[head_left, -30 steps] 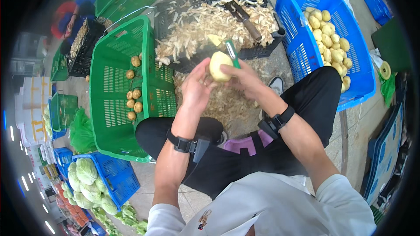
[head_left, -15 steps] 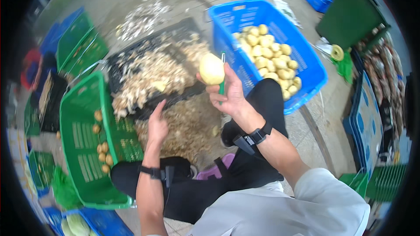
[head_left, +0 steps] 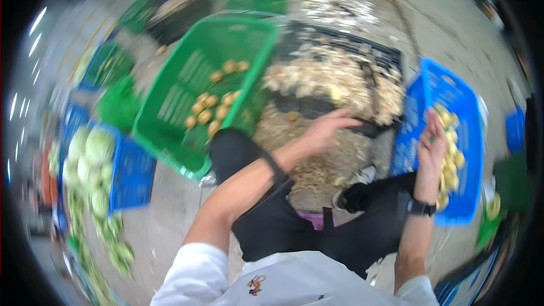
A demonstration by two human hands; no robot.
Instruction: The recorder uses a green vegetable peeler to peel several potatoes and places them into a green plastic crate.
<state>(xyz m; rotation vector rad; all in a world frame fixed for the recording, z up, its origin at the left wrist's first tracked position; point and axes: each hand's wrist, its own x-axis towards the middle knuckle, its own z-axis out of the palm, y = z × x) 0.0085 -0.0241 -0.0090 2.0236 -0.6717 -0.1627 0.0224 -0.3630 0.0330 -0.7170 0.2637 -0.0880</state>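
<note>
My left hand is above the heap of peelings on the floor, fingers stretched out and holding nothing. My right hand is at the near left side of the blue crate, blurred, with a bit of green peeler showing in its curled fingers. Beyond and beside it, pale peeled potatoes lie in that crate; the hand covers some of them. To the left, a large green crate holds several brown unpeeled potatoes.
A black tray under more peelings stands ahead of my knees. At the left, a blue crate holds cabbages, with leafy stalks on the floor. A green net bag lies behind it.
My view has swung left. The peeled potato that my right hand held up is no longer in that hand, which is now by the blue crate. My left hand is reaching forward, open.
</note>
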